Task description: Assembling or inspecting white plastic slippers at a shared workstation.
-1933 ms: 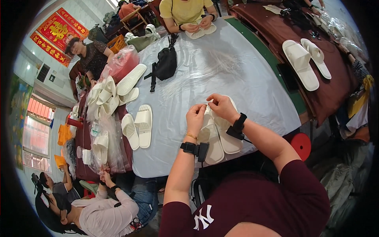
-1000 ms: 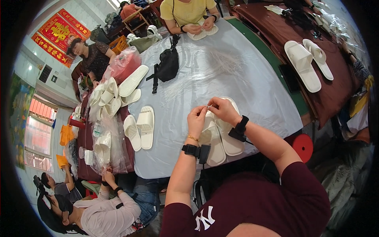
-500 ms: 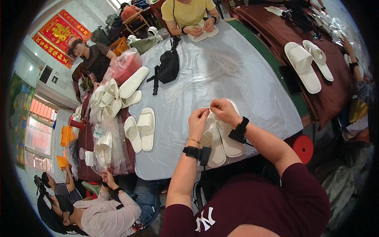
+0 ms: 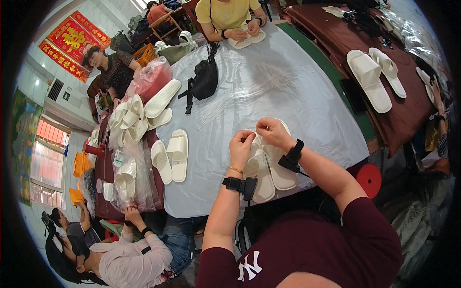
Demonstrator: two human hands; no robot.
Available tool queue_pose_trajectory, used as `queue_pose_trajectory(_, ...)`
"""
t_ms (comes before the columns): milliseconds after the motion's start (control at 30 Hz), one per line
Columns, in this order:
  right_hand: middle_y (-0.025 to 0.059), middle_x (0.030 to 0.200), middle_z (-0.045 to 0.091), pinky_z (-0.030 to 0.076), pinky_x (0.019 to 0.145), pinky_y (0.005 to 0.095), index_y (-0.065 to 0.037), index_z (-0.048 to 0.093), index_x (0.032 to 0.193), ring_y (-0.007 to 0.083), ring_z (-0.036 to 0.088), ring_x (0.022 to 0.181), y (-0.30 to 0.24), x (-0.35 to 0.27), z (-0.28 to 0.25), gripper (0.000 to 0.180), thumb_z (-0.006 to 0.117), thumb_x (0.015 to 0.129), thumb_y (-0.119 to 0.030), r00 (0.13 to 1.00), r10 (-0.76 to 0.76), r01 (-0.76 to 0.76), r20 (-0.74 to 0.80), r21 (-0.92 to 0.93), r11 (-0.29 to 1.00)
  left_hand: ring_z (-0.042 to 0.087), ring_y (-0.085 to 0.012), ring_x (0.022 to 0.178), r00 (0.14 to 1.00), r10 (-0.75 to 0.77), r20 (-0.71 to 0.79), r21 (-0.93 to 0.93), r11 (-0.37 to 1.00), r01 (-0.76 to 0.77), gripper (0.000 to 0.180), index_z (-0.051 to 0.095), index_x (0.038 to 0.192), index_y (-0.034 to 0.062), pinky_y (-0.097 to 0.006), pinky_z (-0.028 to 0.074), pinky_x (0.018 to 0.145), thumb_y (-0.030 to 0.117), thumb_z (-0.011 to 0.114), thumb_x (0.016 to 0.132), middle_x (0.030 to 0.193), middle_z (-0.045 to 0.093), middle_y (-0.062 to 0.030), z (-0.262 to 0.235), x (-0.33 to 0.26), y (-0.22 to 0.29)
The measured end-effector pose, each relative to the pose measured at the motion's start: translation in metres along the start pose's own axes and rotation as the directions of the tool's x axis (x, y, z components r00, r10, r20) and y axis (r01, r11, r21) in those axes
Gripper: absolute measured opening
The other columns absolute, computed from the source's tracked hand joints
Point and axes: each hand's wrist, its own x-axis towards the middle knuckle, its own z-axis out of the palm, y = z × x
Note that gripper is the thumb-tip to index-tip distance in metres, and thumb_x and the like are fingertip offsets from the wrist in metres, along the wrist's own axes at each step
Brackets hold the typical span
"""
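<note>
A pair of cream slippers (image 4: 284,176) lies side by side at the near edge of the covered table, below my hands. My left hand (image 4: 242,148) is closed in a pinch over the far end of the left slipper (image 4: 258,178). Close beside it, my right hand (image 4: 274,135) also pinches, over the far end of the other slipper. What the fingertips hold, if anything, is too small to make out. Thin clear plastic strands (image 4: 249,91) lie loosely spread on the table beyond my hands.
A second slipper pair (image 4: 178,156) and a black bag (image 4: 205,79) lie to the left. Further left are bagged slippers (image 4: 132,117) and a co-worker's hands (image 4: 133,213). Opposite, a person in yellow handles slippers (image 4: 247,41). More slippers (image 4: 370,81) lie on the brown table at right.
My hands stay over the slippers, with the right fingertips slightly higher and a little further from the left ones. At the far right, a co-worker's hand has moved and a white slipper shows beside it.
</note>
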Motion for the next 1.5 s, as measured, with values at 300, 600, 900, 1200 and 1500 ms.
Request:
queue_pose_trajectory(300,0.0113,0.073,0.061,0.045,0.061,0.0312,0.002,0.063,0.082,0.0189,0.056,0.065,0.002,0.000,-0.001,0.013,0.060,0.077,-0.010,0.998,0.063,-0.064,0.009,0.064,0.996,0.051,-0.0031,0.065,1.000,-0.002,0.005,-0.001,1.000,0.002,0.008,0.067,0.090,0.0007,-0.018,0.041,0.057,0.008,0.066,0.086,0.077,0.063,0.0027,-0.001,0.001,-0.002)
queue_pose_trajectory(600,0.0106,0.072,0.058,0.044,0.061,0.0299,0.001,0.063,0.080,0.0180,0.055,0.065,0.005,0.001,0.000,0.014,0.061,0.076,-0.012,0.999,0.026,-0.026,0.021,0.018,1.000,0.051,-0.0029,0.065,1.000,0.017,0.002,0.016,1.000,-0.017,0.008,0.067,0.090,-0.0002,-0.018,0.041,0.057,0.006,0.066,0.086,0.077,0.063,0.0026,-0.001,0.003,-0.006)
queue_pose_trajectory(900,0.0100,0.075,0.059,0.044,0.061,0.0317,-0.001,0.064,0.078,0.0193,0.055,0.067,0.007,0.001,-0.001,0.013,0.063,0.075,-0.013,0.999,-0.010,0.013,0.036,-0.086,0.996,0.053,-0.0025,0.067,1.000,0.010,-0.012,0.087,0.996,-0.009,0.010,0.068,0.090,-0.0005,-0.018,0.042,0.059,0.009,0.066,0.085,0.079,0.064,0.0019,-0.001,-0.001,-0.004)
queue_pose_trajectory(1200,0.0120,0.085,0.062,0.048,0.069,0.0336,-0.002,0.064,0.075,0.0251,0.059,0.080,0.018,0.004,0.002,0.010,0.064,0.073,-0.012,0.994,-0.105,0.109,0.035,-0.143,0.984,0.053,-0.0034,0.067,1.000,-0.010,-0.009,0.090,0.996,0.011,0.012,0.068,0.091,-0.0009,-0.019,0.043,0.058,0.010,0.066,0.085,0.078,0.064,0.0028,-0.001,0.000,-0.012)
queue_pose_trajectory(1500,0.0138,0.088,0.063,0.048,0.077,0.0372,-0.004,0.064,0.070,0.0306,0.059,0.086,0.018,0.006,0.002,0.009,0.066,0.071,-0.012,0.981,-0.176,0.191,0.088,-0.230,0.954,0.052,-0.0041,0.065,0.990,0.138,0.002,0.195,0.971,-0.135,0.012,0.069,0.087,-0.0004,-0.020,0.043,0.058,0.011,0.067,0.084,0.076,0.064,0.0008,-0.002,0.002,-0.011)
